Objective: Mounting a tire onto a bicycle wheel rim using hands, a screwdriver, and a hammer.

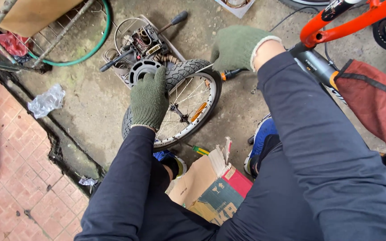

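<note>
Two gloved hands are seen over a small bike wheel (188, 105) that is laid flat on the concrete floor (90, 102). The left hand (149, 99) is pressed down on the black tire (182, 71), with its fingers spread and nothing gripped. The right hand (235, 47) is closed around a tool with an orange and black handle (228, 74). The thin tip seems to be pushed in at the edge of the tire, near the silver rim (211, 107).

Just behind the wheel, a tray of parts (144, 42) is kept on the floor. A torn cardboard box (211, 187) is placed between the person's blue shoes (262, 134). An orange bike frame (349, 22) is seen at the top right.

Some harm could be done here. If the tool is pushed too hard, it could slip off the rim and the left hand could be poked. The tube inside could also be pinched. The wheel could slide if it is not held down well.
</note>
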